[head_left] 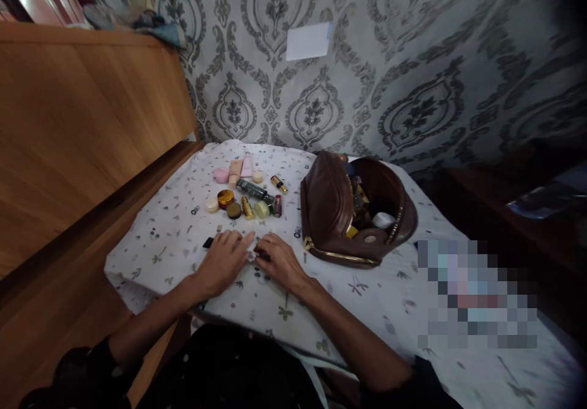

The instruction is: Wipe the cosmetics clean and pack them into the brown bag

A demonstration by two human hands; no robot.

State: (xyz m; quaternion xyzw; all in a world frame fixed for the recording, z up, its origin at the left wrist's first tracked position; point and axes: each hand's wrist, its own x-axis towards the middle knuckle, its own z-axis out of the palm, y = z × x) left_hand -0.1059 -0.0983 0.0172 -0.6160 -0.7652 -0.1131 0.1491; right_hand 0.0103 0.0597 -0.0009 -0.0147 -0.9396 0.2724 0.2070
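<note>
My left hand [224, 263] and my right hand [280, 261] meet low over the near side of the cloth, fingers curled in. A small whitish piece [251, 250], perhaps tissue, shows between the fingertips. Something dark sits under my right fingers, mostly hidden. By my left knuckles lies a small black object [208, 243]. Beyond the hands lie a dark green bottle [251, 188], an amber jar [225, 198], a dark-lidded jar [233, 211], a gold tube [247, 208], a pale green jar [262, 210] and a pink jar [221, 175].
A brown cosmetic bag [326, 198] stands unzipped at the right with several items inside. The patterned white cloth [160, 247] covers the table. A wooden cabinet [92, 121] borders the left, and a papered wall [257, 79] the back. A blurred patch covers something at right.
</note>
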